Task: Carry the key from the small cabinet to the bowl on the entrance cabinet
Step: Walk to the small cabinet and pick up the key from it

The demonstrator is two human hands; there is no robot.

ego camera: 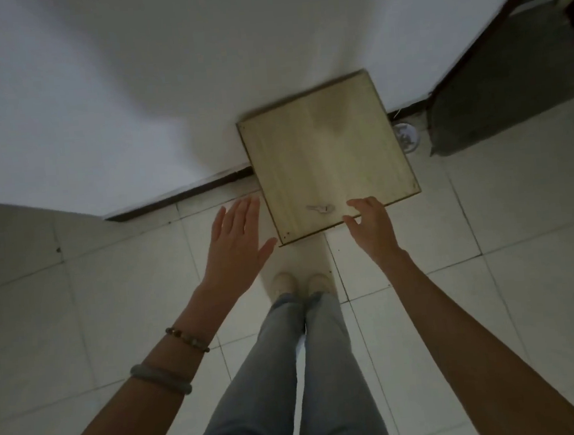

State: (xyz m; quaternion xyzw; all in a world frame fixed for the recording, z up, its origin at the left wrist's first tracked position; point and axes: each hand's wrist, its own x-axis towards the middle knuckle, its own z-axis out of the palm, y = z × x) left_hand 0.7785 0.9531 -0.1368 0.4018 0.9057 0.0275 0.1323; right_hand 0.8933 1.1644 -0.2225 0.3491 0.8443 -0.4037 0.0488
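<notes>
A small silver key [320, 209] lies flat near the front edge of the small cabinet's pale wooden top [328, 145]. My right hand [370, 226] hovers just right of the key over the cabinet's front edge, fingers spread and curled, holding nothing. My left hand [236, 242] is held flat and open above the floor, left of the cabinet, fingers apart and empty. The bowl and the entrance cabinet are out of view.
The cabinet stands against a white wall [131, 92] with a dark baseboard. Pale floor tiles [485, 219] lie all around. A round floor drain [405, 136] sits right of the cabinet, with a dark doorway [509, 90] beyond. My legs and shoes [301, 283] are directly below.
</notes>
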